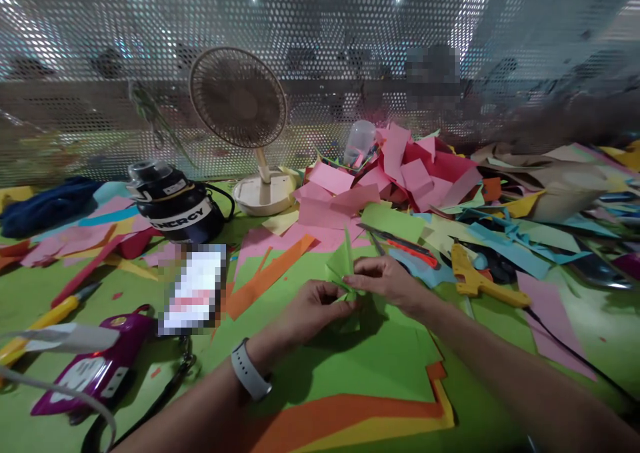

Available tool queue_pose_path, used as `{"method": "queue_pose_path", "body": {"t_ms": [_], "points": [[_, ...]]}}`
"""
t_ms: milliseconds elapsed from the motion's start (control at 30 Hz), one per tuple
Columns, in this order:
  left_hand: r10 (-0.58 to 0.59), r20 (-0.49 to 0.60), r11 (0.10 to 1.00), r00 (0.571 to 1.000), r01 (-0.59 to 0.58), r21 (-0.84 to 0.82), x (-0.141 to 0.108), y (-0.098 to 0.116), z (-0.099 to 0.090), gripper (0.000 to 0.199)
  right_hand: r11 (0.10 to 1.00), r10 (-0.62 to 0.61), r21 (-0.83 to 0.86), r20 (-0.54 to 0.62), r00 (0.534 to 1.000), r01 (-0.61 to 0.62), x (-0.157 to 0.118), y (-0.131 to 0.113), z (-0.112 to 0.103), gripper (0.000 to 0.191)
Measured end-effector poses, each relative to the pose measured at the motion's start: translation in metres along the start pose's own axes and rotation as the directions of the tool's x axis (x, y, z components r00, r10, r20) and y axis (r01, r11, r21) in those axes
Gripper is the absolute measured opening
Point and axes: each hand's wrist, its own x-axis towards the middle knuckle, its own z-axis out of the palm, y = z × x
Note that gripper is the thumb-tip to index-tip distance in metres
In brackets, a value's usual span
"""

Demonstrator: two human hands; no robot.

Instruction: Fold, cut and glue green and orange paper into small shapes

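A folded piece of green paper (341, 261) stands up between my two hands, with its pleated tip pointing upward. My left hand (313, 309), below a white wristband, pinches its lower left side. From the right, my right hand (383, 281) closes its fingers on the same piece, close to the left fingertips. Part of the fold is hidden behind the fingers. Under both hands lie green paper sheets (380, 366), stacked over orange and yellow ones.
A yellow glue gun (480, 279) with a cord and a red-handled cutter (413, 251) lie right. Left are a phone (195, 289), a purple device (100, 366) and a dark jug (180, 206). Behind stand a fan (265, 189) and piled pink paper (330, 206) before a perforated metal screen.
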Motion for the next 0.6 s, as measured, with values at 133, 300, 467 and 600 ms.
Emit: {"method": "queue_pose_path", "body": {"t_ms": [133,300,467,600], "points": [[-0.005,0.138,0.98,0.99,-0.022,0.196,-0.002,0.004,-0.011,0.032,0.993,0.035,0.112,-0.105,0.994,-0.023,0.004,0.004,-0.004,0.038],[0.015,0.104,0.965,0.994,-0.042,0.259,-0.005,0.023,-0.033,0.015,0.986,0.134,0.118,-0.105,0.985,-0.121,0.007,-0.002,-0.018,0.033],[-0.01,0.0,0.996,1.0,0.01,0.094,-0.002,0.03,-0.054,0.008,0.978,0.203,0.044,0.01,0.979,-0.203,0.008,-0.007,-0.029,0.035],[0.096,-0.198,0.982,0.975,-0.126,-0.142,0.004,0.027,-0.055,0.012,0.969,0.245,0.002,0.117,0.963,-0.246,0.006,-0.007,-0.028,0.036]]}}
